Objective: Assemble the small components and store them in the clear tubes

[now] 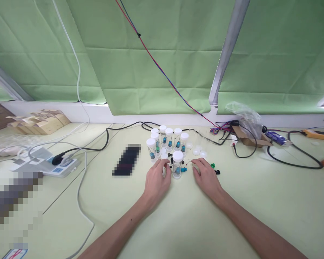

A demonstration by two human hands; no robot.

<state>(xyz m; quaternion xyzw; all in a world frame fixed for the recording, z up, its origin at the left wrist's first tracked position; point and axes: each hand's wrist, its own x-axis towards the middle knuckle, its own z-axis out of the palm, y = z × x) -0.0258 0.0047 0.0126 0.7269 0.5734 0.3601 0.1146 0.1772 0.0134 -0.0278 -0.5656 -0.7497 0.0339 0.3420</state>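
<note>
Left hand lies on the worktop, fingers curled beside a capped vial; grip cannot be told. Right hand has its fingertips pinched together just right of the vial; contents unclear. More vials stand behind.

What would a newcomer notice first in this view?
A cluster of white-capped vials stands mid-table, with small blue or green pieces inside. At its near edge, the left hand and right hand lie either side of the closest vial. Behind, a green curtain fills the top, crossed by a red and blue wire slanting down to the right.
</note>
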